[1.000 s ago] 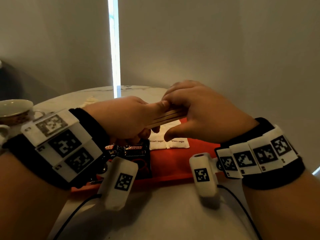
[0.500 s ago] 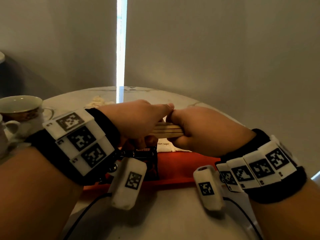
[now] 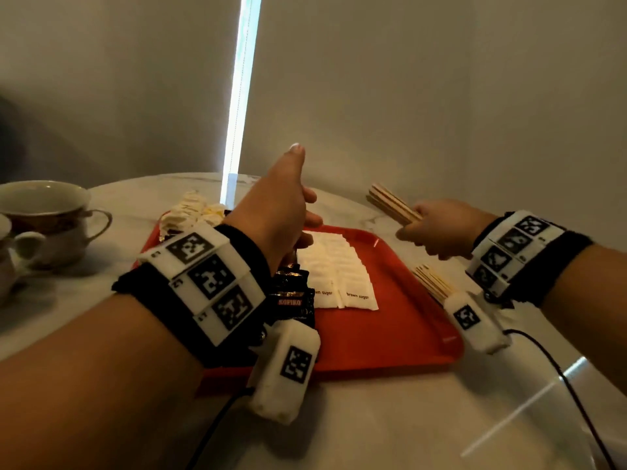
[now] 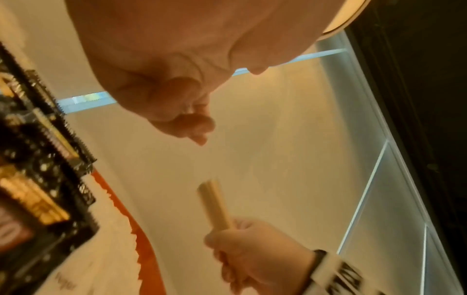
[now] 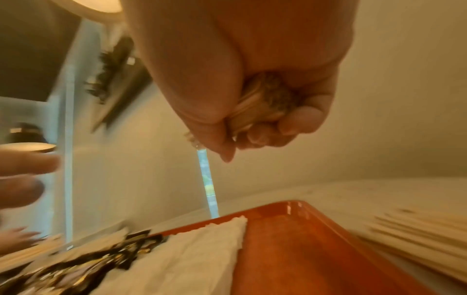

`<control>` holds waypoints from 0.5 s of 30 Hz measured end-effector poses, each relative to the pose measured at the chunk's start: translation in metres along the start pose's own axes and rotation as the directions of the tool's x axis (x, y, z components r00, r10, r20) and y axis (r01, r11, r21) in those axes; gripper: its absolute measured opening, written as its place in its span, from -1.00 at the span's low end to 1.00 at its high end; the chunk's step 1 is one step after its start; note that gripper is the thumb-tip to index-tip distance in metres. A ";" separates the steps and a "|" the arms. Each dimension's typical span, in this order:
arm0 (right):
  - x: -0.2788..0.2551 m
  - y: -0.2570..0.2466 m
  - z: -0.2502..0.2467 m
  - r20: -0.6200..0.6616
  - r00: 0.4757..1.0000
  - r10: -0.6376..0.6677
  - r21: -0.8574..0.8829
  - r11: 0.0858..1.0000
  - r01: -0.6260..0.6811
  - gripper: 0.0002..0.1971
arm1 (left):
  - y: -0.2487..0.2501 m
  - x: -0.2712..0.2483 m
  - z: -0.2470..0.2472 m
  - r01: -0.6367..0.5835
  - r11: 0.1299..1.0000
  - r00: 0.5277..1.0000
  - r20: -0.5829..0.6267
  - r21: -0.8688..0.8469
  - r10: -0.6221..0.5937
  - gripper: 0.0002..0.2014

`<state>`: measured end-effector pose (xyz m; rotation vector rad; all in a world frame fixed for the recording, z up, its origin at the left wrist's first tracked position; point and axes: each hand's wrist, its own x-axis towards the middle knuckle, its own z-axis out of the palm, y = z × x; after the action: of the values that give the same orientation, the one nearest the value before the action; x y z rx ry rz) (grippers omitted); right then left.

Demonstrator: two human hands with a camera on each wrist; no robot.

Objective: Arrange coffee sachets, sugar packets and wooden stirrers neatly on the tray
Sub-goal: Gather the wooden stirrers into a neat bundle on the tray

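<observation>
A red tray (image 3: pixel 400 327) lies on the pale table. Rows of white brown-sugar packets (image 3: pixel 339 273) fill its middle, and black coffee sachets (image 3: pixel 291 296) lie at their left, partly hidden by my left wrist. My left hand (image 3: pixel 291 205) hovers above the tray with the thumb up and the fingers relaxed, holding nothing. My right hand (image 3: pixel 427 232) grips a bundle of wooden stirrers (image 3: pixel 390 203) above the tray's far right corner. In the right wrist view the bundle's end (image 5: pixel 255 111) sits inside the fist. More stirrers (image 3: pixel 432 283) lie on the table along the tray's right edge.
A patterned teacup (image 3: pixel 47 215) and a small white jug (image 3: pixel 13 262) stand at the left of the table. Pale crumpled packets (image 3: pixel 193 212) lie at the tray's far left corner. A wall rises close behind the table. Black cables run across the near table surface.
The hands have parted. My left hand let go of the stirrer bundle and lifted. My right hand carried the bundle away to the right of the tray.
</observation>
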<state>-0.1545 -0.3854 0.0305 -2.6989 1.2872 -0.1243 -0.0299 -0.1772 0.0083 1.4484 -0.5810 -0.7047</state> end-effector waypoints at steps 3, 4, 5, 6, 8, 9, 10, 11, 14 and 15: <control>0.021 0.002 0.015 0.136 0.968 0.212 0.084 0.971 -0.224 -0.80 | -0.003 0.000 0.003 -0.003 1.000 1.000 -0.007 -0.019 0.003 -0.35; 0.026 0.002 0.020 0.161 0.959 0.234 0.084 0.965 -0.250 -0.80 | -0.004 0.000 0.004 -0.005 1.000 1.000 -0.009 -0.020 0.005 -0.35; 0.030 -0.001 0.024 0.180 0.953 0.246 0.072 0.962 -0.262 -0.80 | -0.005 0.001 0.004 -0.008 1.000 1.000 -0.011 -0.029 0.008 -0.35; 0.034 -0.004 0.027 0.190 0.948 0.254 0.052 0.962 -0.268 -0.80 | -0.006 0.002 0.005 -0.011 0.999 1.000 -0.012 -0.038 0.011 -0.35; 0.036 -0.010 0.032 0.186 0.944 0.271 -0.006 0.962 -0.275 -0.79 | -0.007 0.003 0.005 -0.014 0.999 1.000 -0.010 -0.051 0.013 -0.34; 0.037 -0.013 0.034 0.185 0.942 0.281 -0.031 0.960 -0.280 -0.78 | -0.007 0.004 0.005 -0.015 0.998 1.000 -0.010 -0.056 0.015 -0.34; 0.038 -0.015 0.036 0.195 0.937 0.290 -0.040 0.957 -0.288 -0.78 | -0.007 0.004 0.004 -0.018 0.998 1.000 -0.011 -0.057 0.017 -0.34; 0.039 -0.017 0.038 0.210 0.931 0.299 -0.039 0.954 -0.297 -0.77 | -0.008 0.005 0.004 -0.020 0.998 1.000 -0.011 -0.056 0.019 -0.34; 0.043 -0.020 0.044 0.236 0.916 0.324 0.004 0.943 -0.334 -0.79 | -0.009 0.005 0.005 -0.016 0.998 1.000 -0.001 -0.063 0.016 -0.35; 0.044 -0.020 0.046 0.251 0.907 0.339 0.047 0.931 -0.361 -0.79 | -0.009 0.005 0.005 -0.010 0.998 1.000 0.005 -0.067 0.011 -0.35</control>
<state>-0.1049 -0.4027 -0.0106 -2.2741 1.6137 0.1741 -0.0314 -0.1841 -0.0004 1.3808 -0.5642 -0.7138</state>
